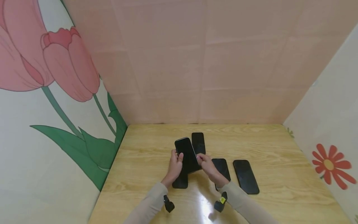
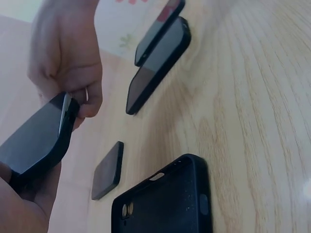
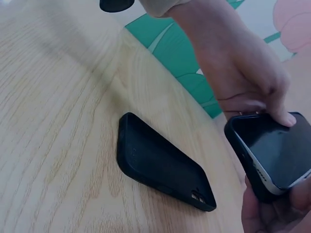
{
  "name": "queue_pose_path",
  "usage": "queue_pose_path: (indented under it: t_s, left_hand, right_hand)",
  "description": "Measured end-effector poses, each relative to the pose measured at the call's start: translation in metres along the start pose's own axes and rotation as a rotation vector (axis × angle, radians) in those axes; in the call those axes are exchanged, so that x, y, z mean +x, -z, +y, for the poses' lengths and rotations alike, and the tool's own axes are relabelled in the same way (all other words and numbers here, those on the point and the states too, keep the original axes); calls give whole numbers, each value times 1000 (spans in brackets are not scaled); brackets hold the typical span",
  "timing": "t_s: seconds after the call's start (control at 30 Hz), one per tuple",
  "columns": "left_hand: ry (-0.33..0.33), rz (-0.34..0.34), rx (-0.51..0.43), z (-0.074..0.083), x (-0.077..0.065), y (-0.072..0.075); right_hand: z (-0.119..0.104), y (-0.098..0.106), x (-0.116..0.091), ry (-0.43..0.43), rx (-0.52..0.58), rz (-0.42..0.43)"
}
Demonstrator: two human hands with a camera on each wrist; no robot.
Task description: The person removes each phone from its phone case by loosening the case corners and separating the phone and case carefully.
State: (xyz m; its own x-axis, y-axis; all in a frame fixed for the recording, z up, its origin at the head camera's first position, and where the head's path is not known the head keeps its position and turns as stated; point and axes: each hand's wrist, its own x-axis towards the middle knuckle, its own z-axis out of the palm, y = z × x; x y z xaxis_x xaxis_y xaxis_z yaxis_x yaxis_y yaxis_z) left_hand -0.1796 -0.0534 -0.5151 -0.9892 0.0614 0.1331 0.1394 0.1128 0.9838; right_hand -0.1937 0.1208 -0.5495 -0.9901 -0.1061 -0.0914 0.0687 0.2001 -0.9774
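Note:
A black-screened phone [image 1: 188, 155] is held up over the table, tilted, between both hands. My left hand [image 1: 174, 165] grips its left side, with the thumb lying on the screen. At the lower right edge my right hand [image 1: 208, 166] pinches the black case [image 2: 57, 154] around the phone. In the right wrist view the phone's silver edge stands proud of the case at the near corner, while the far end sits inside it. Below them an empty black phone case [image 3: 163, 165] lies on the table, its inside up and a camera cutout at one end.
Another dark phone [image 1: 198, 142] lies behind the hands. Two more lie to the right, one phone [image 1: 222, 168] partly behind the right forearm and one phone [image 1: 246, 177] farther out. Walls border the wooden table [image 1: 282, 149] at the back, left and right.

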Motion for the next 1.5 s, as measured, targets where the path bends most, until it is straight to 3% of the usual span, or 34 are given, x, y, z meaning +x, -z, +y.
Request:
queue_pose_path:
  t_s: [0.2,0.33,0.43,0.6,0.7,1.03,1.3,1.5]
  left_hand:
    - [12,23,24,-3,-1,2]
    - [10,15,24,-11,1,2]
    - [11,16,8,-24,4,0]
    - [19,26,7,-50,9,-5]
    - [21,33,12,-55,9,-6]
    - [32,43,50,-54,10,-12]
    - [29,132,180,-55,9,-17]
    - [31,128,177,-54,9,-18]
  right_hand:
    - [4,9,3,-61,12,-152]
    - [5,12,5,-58,9,-193]
    - [6,10,6,-62,12,-137]
    - [4,4,2,-47,6,64]
    - [2,0,0,-29,19,117]
    - [-1,-1,1,-50,12,142]
    - [-4,-3,2,-28,-26,145]
    - [-8,-2,0,-54,-65,132]
